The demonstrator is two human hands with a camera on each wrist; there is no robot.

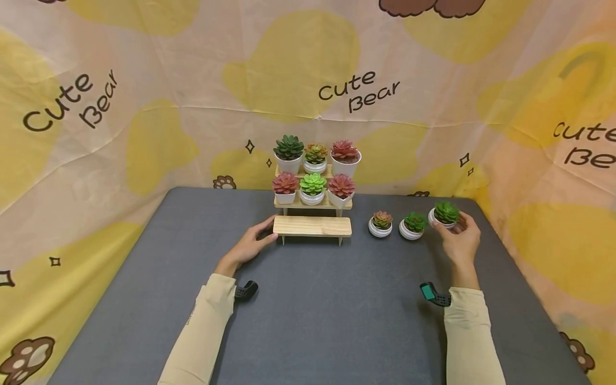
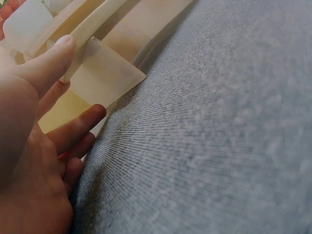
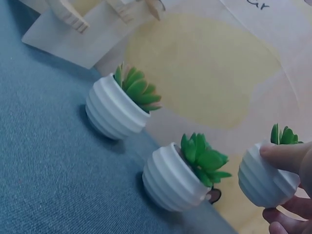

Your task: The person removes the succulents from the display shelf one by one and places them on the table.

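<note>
My left hand (image 1: 250, 243) holds the left end of the low front step of a wooden tiered stand (image 1: 313, 226), thumb at the front corner and index finger behind. In the left wrist view the thumb (image 2: 51, 56) lies against the board's edge, with the other fingers loosely bent beside the pale side support (image 2: 105, 73). My right hand (image 1: 462, 240) pinches a green potted succulent (image 1: 445, 213) by its ribbed white pot, raised off the table in the right wrist view. Left of it stand another green succulent (image 1: 413, 224) and a reddish-green one (image 1: 381, 222), both in ribbed white pots.
The stand's upper two steps carry several potted succulents, among them a dark green one (image 1: 289, 148), a bright green one (image 1: 313, 186) and a red one (image 1: 341, 188). A grey cloth-covered table (image 1: 327, 310) lies beneath. Printed fabric (image 1: 298, 64) hangs behind and at both sides.
</note>
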